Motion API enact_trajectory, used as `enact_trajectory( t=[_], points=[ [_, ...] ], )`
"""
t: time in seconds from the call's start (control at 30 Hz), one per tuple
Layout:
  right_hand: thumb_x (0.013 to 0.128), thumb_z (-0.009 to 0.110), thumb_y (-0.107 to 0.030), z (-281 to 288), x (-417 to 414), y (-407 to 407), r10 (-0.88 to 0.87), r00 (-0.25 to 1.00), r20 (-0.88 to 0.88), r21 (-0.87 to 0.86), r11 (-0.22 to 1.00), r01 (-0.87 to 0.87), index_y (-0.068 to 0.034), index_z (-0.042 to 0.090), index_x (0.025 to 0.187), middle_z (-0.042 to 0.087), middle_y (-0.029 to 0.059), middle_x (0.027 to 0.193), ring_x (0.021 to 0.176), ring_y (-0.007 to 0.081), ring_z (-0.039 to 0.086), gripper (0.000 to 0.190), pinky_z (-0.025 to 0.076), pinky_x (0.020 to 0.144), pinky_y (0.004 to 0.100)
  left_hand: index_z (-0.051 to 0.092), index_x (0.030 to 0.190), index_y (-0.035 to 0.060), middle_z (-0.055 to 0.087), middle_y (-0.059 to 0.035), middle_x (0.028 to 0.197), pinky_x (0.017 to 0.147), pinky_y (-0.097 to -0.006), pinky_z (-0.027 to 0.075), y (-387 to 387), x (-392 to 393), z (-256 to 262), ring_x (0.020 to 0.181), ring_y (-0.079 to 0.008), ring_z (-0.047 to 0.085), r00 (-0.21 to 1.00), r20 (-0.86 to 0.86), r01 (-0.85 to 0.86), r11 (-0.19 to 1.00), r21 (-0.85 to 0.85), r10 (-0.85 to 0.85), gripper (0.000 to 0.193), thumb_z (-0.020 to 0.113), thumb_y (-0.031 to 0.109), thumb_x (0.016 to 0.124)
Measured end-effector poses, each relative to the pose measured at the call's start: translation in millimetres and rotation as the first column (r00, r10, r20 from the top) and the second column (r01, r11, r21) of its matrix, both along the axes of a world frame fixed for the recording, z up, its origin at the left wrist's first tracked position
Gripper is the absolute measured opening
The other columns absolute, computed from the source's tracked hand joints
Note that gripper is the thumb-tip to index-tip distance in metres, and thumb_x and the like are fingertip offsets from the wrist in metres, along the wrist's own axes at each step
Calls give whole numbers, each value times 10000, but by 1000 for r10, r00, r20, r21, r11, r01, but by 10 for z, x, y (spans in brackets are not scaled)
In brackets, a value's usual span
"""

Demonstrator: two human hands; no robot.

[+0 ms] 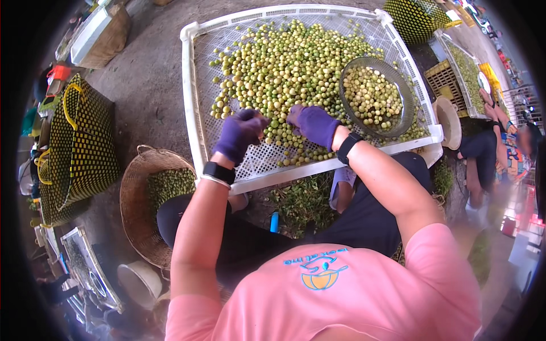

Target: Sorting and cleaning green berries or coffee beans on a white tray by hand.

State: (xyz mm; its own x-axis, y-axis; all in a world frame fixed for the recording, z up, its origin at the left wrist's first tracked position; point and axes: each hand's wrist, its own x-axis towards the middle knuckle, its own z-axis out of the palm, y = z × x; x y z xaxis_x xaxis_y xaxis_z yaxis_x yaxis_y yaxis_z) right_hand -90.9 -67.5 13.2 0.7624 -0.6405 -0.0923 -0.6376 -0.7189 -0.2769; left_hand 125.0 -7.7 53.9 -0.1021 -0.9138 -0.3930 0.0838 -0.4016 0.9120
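Small round green and yellowish fruits [294,59] are heaped on a white plastic mesh tray [251,174] in front of me. My left hand [243,131], in a purple glove, is over the tray's near left part with its fingers curled. Facing it from the right, my right hand [312,123] wears a matching glove, its fingers bent close above the fruits. Whether either hand pinches a fruit is hidden by the curled fingers. A clear ribbed bowl [407,96] of paler fruits rests on the tray to the right of my right hand.
At my left stands a wicker basket [132,204] holding green fruits, with a black-and-yellow woven bag [85,145] beyond it. Leafy stems [298,204] lie on the ground under the tray. On the right, another person [512,149] sits by a second tray [465,72] and a beige basin [450,123].
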Motion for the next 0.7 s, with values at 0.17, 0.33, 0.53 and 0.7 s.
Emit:
enact_trajectory(
  t=[0.17, 0.33, 0.53, 0.7],
  points=[
    [765, 667, -173, 121, 135, 168, 14, 997, -80, 7, 1000, -14, -75, 602, 990, 606, 160, 963, 890, 330, 627, 254, 499, 746, 432, 673, 938, 74, 607, -160, 855, 718, -370, 502, 166, -107, -505, 791, -330, 616, 628, 776, 495, 801, -338, -61, 214, 668, 59, 725],
    [772, 655, -186, 140, 4, 180, -84, 993, -77, 25, 996, 86, -71, 604, 973, 602, 163, 951, 881, 333, 620, 237, 490, 749, 434, 625, 925, 80, 537, -159, 891, 717, -433, 484, 232, -248, -493, 820, -359, 582, 439, 889, 660, 718, -221, -130, 203, 665, 73, 727],
    [752, 670, -179, 172, -13, 252, 60, 998, 19, -14, 998, -59, -57, 607, 932, 570, 162, 906, 814, 342, 603, 227, 477, 709, 450, 653, 937, 112, 536, -183, 909, 717, -435, 502, 143, -339, -436, 854, -349, 606, 404, 908, 625, 758, -188, -108, 188, 535, 62, 799],
    [802, 521, -105, 58, 290, 309, 175, 984, 37, -102, 980, -171, -56, 612, 914, 593, 183, 842, 737, 335, 626, 153, 502, 629, 441, 649, 945, 59, 624, -190, 910, 813, -386, 481, 183, -117, -612, 845, -325, 620, 759, 614, 479, 823, -305, -214, 171, 509, 109, 860]
  ],
)
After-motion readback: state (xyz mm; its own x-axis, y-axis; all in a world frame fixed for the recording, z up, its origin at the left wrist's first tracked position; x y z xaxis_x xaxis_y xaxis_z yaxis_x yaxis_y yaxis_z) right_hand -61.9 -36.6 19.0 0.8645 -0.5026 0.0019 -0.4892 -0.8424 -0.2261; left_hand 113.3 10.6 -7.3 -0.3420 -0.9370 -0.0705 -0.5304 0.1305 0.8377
